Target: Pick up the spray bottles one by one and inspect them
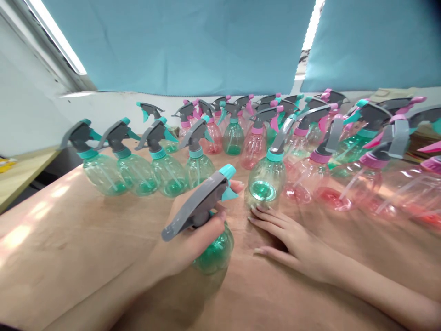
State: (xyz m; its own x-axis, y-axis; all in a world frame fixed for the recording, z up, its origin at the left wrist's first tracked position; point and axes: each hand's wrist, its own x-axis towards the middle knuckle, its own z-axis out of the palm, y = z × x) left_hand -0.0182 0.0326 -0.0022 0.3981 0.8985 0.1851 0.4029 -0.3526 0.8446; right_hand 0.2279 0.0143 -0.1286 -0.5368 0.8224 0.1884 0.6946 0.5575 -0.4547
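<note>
My left hand (193,234) is wrapped round the neck of a green spray bottle (215,250) with a grey head and a turquoise nozzle. That bottle is tilted, its nozzle pointing up and to the right. My right hand (289,234) lies with fingers stretched out, the palm side down near the tabletop. Its fingertips are at the base of another green spray bottle (267,179) with a turquoise collar; whether they touch it I cannot tell. The right hand holds nothing.
Several green spray bottles (168,174) form a row at the left. Several pink spray bottles (334,184) crowd the right, with more of both colours behind. All stand on a brown tabletop (82,239). Blue blinds (193,46) hang at the back; a wooden ledge (27,177) is far left.
</note>
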